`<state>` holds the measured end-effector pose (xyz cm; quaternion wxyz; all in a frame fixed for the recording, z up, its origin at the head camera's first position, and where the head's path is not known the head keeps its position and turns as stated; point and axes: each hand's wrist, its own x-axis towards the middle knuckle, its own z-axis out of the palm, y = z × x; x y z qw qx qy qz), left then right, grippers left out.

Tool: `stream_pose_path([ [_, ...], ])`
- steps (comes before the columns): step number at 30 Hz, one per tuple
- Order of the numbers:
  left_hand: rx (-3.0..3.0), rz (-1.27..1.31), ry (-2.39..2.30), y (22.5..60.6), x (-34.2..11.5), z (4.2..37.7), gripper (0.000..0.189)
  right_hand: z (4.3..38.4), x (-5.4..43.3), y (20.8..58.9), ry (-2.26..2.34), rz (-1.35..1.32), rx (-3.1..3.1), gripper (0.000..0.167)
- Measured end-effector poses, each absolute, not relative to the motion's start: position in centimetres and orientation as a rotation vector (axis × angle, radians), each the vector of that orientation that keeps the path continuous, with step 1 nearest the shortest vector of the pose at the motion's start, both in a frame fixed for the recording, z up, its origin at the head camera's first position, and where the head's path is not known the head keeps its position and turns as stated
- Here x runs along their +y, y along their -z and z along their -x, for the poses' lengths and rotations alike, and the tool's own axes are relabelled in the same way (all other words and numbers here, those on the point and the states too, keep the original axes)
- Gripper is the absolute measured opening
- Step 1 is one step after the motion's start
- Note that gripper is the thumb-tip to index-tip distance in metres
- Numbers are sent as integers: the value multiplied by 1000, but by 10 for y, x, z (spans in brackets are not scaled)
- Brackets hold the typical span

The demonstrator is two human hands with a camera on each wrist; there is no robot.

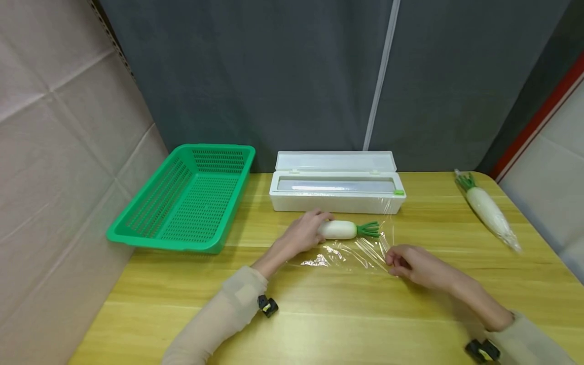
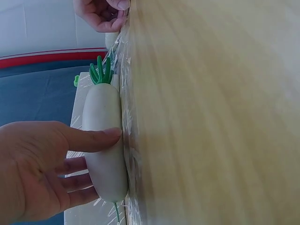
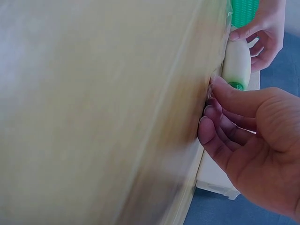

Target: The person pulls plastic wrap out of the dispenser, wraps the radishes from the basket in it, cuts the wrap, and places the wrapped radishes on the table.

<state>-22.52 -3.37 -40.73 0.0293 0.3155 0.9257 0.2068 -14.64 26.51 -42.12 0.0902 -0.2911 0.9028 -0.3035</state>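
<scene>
A white radish point(image 1: 339, 230) with green stalks lies on a sheet of cling film point(image 1: 337, 253) spread over the table. My left hand point(image 1: 310, 230) grips its blunt end; in the left wrist view the thumb lies across the radish point(image 2: 104, 140) and the other fingers are on its far side. At the sheet's near right corner, my right hand point(image 1: 412, 264) pinches the film, which creases toward the fingertips point(image 3: 218, 83). Behind the radish stands a white cling film dispenser box point(image 1: 337, 204) with its lid up, and the film runs out from it.
To the left is a green plastic basket point(image 1: 214, 247) with slotted walls. Another radish point(image 1: 490, 210), wrapped in film, lies at the table's right edge. A dark curtain point(image 1: 255, 76) hangs behind the wooden table point(image 1: 319, 324).
</scene>
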Motion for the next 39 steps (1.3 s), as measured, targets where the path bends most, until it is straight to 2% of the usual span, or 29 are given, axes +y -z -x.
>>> stream_pose_path([
  [11,2849,-1006,-570,406,-38,226,62,143,265,421,895,924,2730,15],
  [19,2839,-1009,-573,405,-45,221,49,141,269,424,874,1020,2792,18],
  [23,2833,-996,-605,403,-51,219,50,140,271,426,890,1046,2793,21],
  [32,2842,-964,-663,400,-75,213,47,138,273,426,914,1023,2756,27],
  [39,2842,-882,-739,399,-97,203,44,139,273,424,878,964,2745,24],
])
